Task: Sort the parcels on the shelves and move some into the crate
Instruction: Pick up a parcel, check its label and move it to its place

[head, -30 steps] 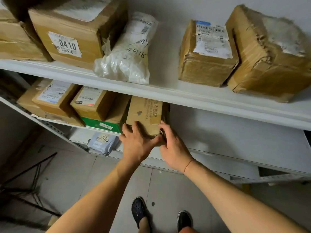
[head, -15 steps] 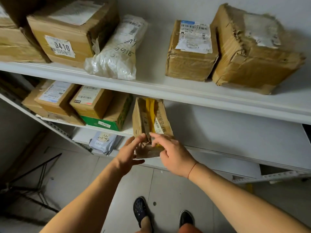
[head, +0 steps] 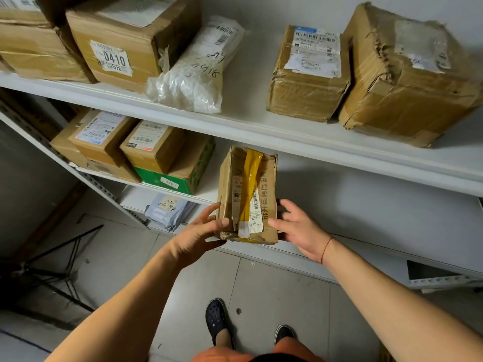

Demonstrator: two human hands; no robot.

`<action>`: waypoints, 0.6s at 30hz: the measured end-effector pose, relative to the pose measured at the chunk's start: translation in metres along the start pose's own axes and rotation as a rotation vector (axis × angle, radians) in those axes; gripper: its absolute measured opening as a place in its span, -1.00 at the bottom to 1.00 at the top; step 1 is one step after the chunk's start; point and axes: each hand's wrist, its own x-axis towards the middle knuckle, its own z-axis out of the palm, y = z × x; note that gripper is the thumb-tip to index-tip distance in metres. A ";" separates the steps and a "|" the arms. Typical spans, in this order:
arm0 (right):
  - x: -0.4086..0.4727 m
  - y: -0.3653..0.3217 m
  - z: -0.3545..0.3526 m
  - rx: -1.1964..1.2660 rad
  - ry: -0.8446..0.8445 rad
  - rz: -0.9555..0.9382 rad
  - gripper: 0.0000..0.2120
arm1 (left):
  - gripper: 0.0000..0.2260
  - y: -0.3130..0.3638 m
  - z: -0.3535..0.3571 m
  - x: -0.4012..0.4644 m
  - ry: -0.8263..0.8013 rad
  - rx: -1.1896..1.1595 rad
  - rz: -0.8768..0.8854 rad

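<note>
At frame centre, small box (head: 248,194) with yellow tape sits at front edge of middle shelf (head: 366,205). Left hand (head: 198,236) and right hand (head: 298,228) clasp its near corners, thumbs on top. Best practice: support underside, keep label up, pull straight clear of shelf. Crate not in view.

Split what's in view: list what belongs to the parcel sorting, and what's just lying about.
Job: brown cardboard parcel with yellow tape, held between left hand and right hand; brown cardboard box labelled 0410; white plastic mailer bag; white metal shelves.

Lying about: black metal stand on the floor.
</note>
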 end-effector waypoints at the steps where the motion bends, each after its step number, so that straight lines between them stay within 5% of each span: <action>1: -0.003 -0.001 0.001 -0.009 0.000 0.001 -0.26 | -0.26 0.003 0.000 -0.001 0.000 0.006 0.007; 7: -0.006 -0.006 0.004 0.002 -0.018 -0.068 -0.25 | -0.35 0.007 -0.005 -0.002 -0.006 -0.028 0.056; 15: -0.012 -0.007 0.002 0.003 -0.016 -0.150 -0.11 | -0.16 0.007 -0.008 -0.007 -0.055 -0.045 0.076; 18: -0.014 -0.010 0.006 0.010 0.045 -0.156 -0.30 | -0.19 0.008 -0.006 -0.002 -0.041 -0.017 0.085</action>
